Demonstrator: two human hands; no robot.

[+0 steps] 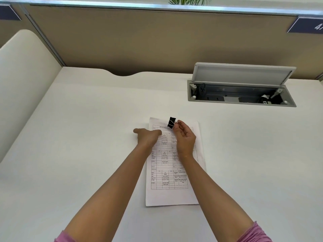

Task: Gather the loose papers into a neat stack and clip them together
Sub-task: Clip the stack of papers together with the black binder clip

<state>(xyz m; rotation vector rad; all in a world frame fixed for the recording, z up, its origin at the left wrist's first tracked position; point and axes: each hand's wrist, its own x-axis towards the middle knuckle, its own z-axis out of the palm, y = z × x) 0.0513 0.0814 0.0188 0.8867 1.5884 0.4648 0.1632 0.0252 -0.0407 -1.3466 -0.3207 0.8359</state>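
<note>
Papers [172, 180] lie stacked on the counter [87, 137]; left hand [148, 137] presses them flat, right hand [184, 137] pinches a black clip [172, 122].

The papers [174, 172] lie flat on the white desk as one stack, edges nearly even, with a printed table form on the top sheet. The black binder clip [172, 122] with silver wire handles is tilted above the stack's far edge.
</note>
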